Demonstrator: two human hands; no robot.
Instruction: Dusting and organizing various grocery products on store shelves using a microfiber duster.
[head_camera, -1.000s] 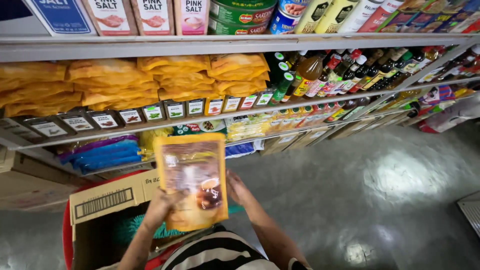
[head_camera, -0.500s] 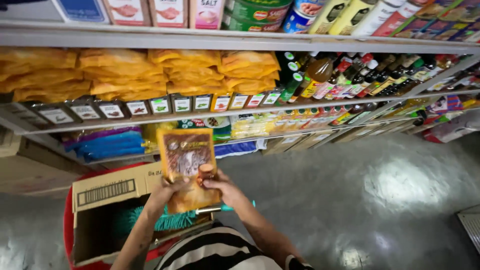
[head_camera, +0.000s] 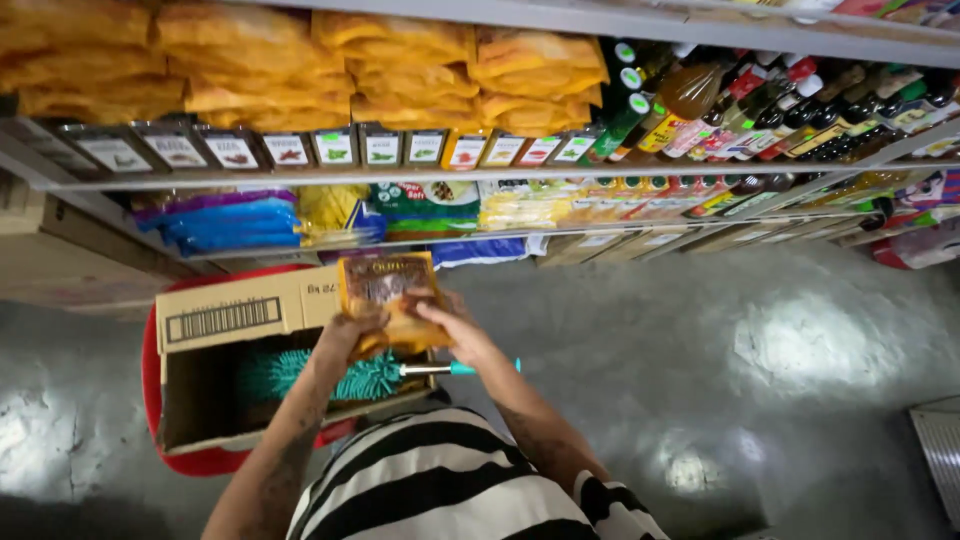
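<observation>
Just left of centre, at about 9 o'clock from the middle of the view, both hands hold an orange pouch (head_camera: 392, 300) with a dark brown picture panel near its top. The left hand (head_camera: 345, 335) clasps the pouch's lower left corner, fingers curled over the front face. The right hand (head_camera: 460, 333) grips the lower right edge, thumb on the front and fingers behind. The pouch is upright, tilted slightly, above an open cardboard box (head_camera: 235, 320).

The box sits in a red basket (head_camera: 152, 385) at 8 o'clock; its raised flap carries a black barcode label. Inside lies a teal duster (head_camera: 330, 378) with a fluffy head, its handle sticking out towards 3 o'clock under the right wrist.

At 12 o'clock, a shelf holds stacks of yellow-orange bags (head_camera: 300, 60) lying flat, several deep. Along its front edge runs a row of small white price tags (head_camera: 330, 148) with coloured pictures. At 2 o'clock stand bottles (head_camera: 740, 100) with green, white and red caps. On the lower shelf, at 10 o'clock, lie blue and purple packets (head_camera: 225, 220), then a green-and-white package (head_camera: 430, 200) at 11 o'clock. The grey floor (head_camera: 700, 360) shines at 4 o'clock.
</observation>
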